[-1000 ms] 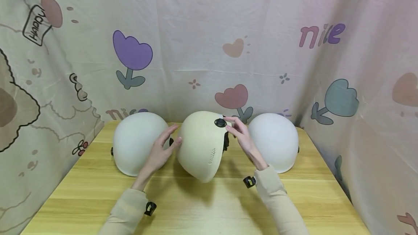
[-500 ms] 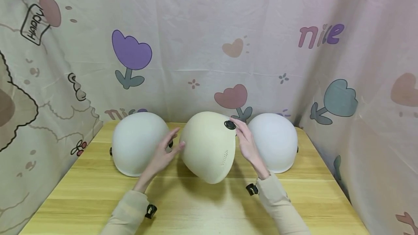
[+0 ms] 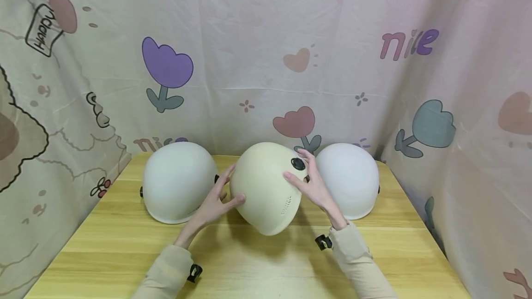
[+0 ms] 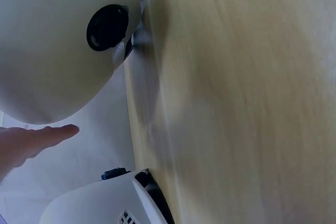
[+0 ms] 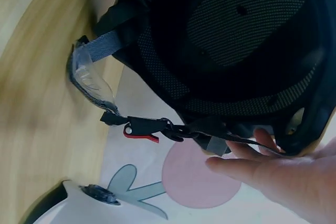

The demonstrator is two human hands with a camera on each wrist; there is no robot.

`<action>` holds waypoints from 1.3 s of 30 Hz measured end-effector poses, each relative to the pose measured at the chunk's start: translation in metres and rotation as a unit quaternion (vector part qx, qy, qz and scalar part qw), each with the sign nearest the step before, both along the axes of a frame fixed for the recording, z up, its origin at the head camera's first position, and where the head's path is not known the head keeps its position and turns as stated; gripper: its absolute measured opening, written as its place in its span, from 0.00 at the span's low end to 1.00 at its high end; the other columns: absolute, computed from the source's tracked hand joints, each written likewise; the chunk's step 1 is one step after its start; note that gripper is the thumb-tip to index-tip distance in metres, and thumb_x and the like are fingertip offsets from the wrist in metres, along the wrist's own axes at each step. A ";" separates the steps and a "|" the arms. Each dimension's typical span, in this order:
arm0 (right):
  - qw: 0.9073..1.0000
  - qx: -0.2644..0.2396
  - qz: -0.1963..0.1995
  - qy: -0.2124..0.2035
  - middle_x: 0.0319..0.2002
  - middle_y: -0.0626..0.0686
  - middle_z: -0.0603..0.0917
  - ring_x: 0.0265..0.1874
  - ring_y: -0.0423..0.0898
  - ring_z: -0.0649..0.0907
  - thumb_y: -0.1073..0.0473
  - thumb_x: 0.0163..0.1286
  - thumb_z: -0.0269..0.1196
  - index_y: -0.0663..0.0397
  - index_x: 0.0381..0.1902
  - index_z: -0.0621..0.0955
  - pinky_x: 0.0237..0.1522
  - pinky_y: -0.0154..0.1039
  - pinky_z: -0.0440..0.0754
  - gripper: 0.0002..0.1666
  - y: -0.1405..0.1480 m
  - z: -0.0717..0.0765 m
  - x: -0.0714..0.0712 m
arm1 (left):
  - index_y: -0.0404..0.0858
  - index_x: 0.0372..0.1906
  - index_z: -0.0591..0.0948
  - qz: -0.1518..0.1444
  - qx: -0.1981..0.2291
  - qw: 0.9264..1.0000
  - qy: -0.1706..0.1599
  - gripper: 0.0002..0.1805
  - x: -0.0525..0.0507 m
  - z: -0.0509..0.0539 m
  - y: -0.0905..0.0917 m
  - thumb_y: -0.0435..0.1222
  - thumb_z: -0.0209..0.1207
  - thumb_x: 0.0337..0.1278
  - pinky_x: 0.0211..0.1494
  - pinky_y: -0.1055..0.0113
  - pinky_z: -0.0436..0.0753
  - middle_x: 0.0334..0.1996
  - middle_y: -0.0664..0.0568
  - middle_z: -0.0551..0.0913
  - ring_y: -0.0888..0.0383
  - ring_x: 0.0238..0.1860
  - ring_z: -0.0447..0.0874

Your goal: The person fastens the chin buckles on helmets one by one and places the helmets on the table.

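Observation:
A cream helmet point(image 3: 266, 188) is tilted between both hands in the head view, its round black button point(image 3: 298, 164) at upper right. My right hand point(image 3: 313, 186) grips its rim, thumb on the shell and fingers at the inner side. In the right wrist view, fingers of that hand point(image 5: 262, 174) lie by the dark lining point(image 5: 247, 24) and the chin strap buckle point(image 5: 144, 126). My left hand point(image 3: 214, 204) rests against the shell's left side, thumb and fingers spread. The left wrist view shows one straight finger point(image 4: 50, 136) beside the shell.
White helmets stand on the wooden table point(image 3: 266, 276), one at left point(image 3: 178, 183) and one at right point(image 3: 347, 181), close to the cream helmet. A patterned curtain point(image 3: 249, 59) hangs behind the table and along its sides.
The cream helmet has turned and shifted slightly right, hiding its inside from the head view. My right thumb has moved onto the shell. My left hand has moved right against the helmet.

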State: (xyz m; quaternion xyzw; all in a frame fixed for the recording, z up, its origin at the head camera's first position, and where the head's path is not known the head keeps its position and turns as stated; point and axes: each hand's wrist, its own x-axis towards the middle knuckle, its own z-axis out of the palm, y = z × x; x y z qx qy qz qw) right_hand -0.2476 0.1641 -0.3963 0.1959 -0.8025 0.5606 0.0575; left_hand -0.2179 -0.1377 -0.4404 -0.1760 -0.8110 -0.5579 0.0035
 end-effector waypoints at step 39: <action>0.990 -0.104 0.058 -0.080 0.78 0.65 0.56 0.76 0.66 0.61 0.60 0.71 0.61 0.54 0.80 0.52 0.64 0.59 0.78 0.46 0.009 -0.068 -0.015 | 0.61 0.81 0.42 0.030 0.011 0.999 -0.031 0.58 0.001 -0.019 0.004 0.45 0.70 0.57 0.69 0.29 0.68 0.82 0.44 0.42 0.33 0.80 0.46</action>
